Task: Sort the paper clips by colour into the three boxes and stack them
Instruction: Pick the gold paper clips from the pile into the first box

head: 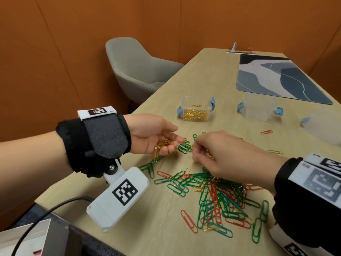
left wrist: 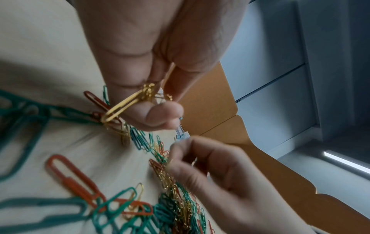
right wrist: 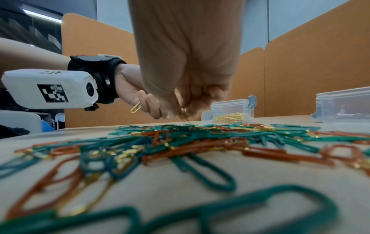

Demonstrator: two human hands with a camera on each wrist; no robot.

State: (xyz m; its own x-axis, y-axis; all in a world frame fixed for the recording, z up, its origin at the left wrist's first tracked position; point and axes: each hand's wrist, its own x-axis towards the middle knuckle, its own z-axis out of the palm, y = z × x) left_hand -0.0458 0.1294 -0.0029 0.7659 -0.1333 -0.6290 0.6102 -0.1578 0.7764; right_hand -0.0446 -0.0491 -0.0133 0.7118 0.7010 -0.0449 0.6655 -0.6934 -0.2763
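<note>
Green, red and gold paper clips [head: 217,193] litter the bench [head: 166,218] beneath the right hand [head: 227,154], whose curled fingers pinch gold clips, beside the left hand [head: 155,133] cupping a gold bunch [head: 163,145], with three clear boxes [head: 196,109] well beyond both.

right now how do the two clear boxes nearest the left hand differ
The box with gold clips holds a layer of gold paper clips; the middle box looks empty from the head view. The box with gold clips stands closer to the left hand, while the middle box sits just before the patterned mat. Both are clear, lidless, with blue side latches, upright on the table.
</note>
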